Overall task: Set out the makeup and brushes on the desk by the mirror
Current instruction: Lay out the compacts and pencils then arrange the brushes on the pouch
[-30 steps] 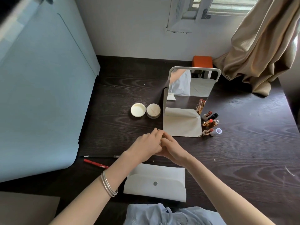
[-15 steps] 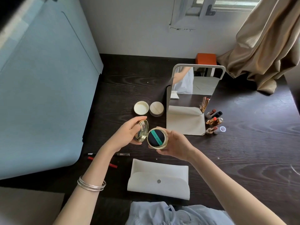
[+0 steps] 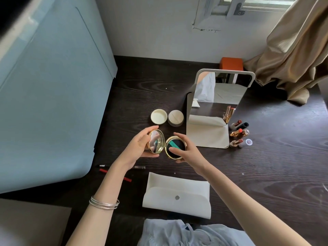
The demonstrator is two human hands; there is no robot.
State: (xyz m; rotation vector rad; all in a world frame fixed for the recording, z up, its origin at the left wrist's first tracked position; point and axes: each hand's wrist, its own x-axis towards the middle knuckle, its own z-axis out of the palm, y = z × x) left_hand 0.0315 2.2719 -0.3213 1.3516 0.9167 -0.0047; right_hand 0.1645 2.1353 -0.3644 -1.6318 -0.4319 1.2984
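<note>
A gold compact (image 3: 174,145) is held open above the dark desk (image 3: 266,174). My left hand (image 3: 137,148) grips its mirrored lid (image 3: 156,141). My right hand (image 3: 188,152) holds the base, thumb on the black puff with a green band. The standing mirror (image 3: 220,96) is just behind to the right. Three uncapped lipsticks (image 3: 237,133) lie with their caps at the mirror's right foot. An open cream jar (image 3: 176,118) and its lid (image 3: 158,116) sit left of the mirror. A white pouch (image 3: 177,196) lies near me.
A red pencil (image 3: 115,175) and a thin clear-capped brush or pencil (image 3: 140,167) lie under my left forearm. A pale blue panel (image 3: 53,103) bounds the desk's left side. An orange box (image 3: 231,63) and a beige curtain (image 3: 292,50) are at the back right.
My hands were together on the closed compact; they have since opened it, swinging the lid out to the left, and now hold it flatter and wider open.
</note>
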